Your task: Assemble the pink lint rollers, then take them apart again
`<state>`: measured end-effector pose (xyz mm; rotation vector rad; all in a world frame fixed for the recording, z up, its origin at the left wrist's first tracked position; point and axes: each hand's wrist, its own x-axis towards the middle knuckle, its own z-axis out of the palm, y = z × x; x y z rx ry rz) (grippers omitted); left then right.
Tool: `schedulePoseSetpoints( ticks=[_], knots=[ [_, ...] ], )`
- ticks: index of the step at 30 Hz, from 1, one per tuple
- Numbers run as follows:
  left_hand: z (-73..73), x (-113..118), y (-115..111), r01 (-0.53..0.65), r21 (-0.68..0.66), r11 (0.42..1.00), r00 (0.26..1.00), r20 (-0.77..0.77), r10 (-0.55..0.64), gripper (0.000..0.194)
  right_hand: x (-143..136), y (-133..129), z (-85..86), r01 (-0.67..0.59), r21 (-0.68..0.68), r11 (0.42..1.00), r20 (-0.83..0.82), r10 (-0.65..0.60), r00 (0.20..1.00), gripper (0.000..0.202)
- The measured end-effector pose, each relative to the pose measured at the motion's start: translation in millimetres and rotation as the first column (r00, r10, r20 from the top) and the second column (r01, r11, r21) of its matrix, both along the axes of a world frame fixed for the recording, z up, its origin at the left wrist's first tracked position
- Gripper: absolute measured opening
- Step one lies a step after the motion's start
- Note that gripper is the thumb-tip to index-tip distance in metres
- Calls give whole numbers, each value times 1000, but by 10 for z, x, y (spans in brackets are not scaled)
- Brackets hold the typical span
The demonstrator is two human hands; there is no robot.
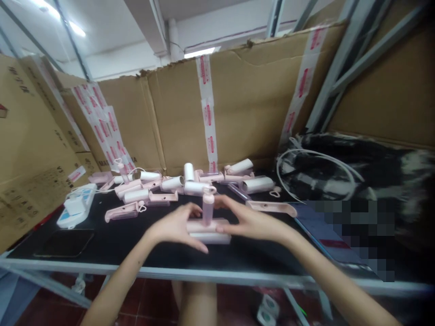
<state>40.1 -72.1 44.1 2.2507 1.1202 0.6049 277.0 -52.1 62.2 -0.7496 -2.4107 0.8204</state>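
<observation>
Near the middle of the black tabletop lies a pink and white cylindrical piece, on its side. An upright translucent pink tube with a small ring on top stands against it. My left hand is at the left end of the piece, thumb and fingers apart, partly curved round it. From the right, my right hand touches the piece with its thumb, and its fingers reach behind the tube; their tips are partly hidden. Blur hides how firmly either hand holds.
Behind the hands lie several white cylinders and pink holders. At left are a white power strip and a dark phone-like slab. Cardboard walls rise behind. A black plastic bundle and looped cable sit right.
</observation>
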Motion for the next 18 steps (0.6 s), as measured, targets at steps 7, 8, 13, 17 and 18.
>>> schedulePoseSetpoints(
  ticks=[7, 8, 13, 17, 18],
  knots=[
    [-269, -89, -458, -251, 120, 961, 968, 22, 250, 44, 93, 58, -605, 106, 25, 994, -13, -106, 994, 66],
    [-238, -205, -520, -329, 115, 937, 944, 60, 324, 43, 122, 77, -652, 163, 56, 985, -59, -160, 985, 64],
    [161, -1188, -720, -844, 270, 464, 518, 185, 835, 47, 199, 103, -743, 321, 193, 927, -195, -285, 939, 46],
    [354, -2030, -565, -903, 430, -6, -12, -11, 1000, 56, 187, 62, -740, 224, 295, 929, -127, -194, 973, 47],
    [335, -2194, -481, -895, 446, -24, -57, -62, 996, 57, 185, 50, -732, 207, 312, 927, -121, -178, 977, 46]
  ],
)
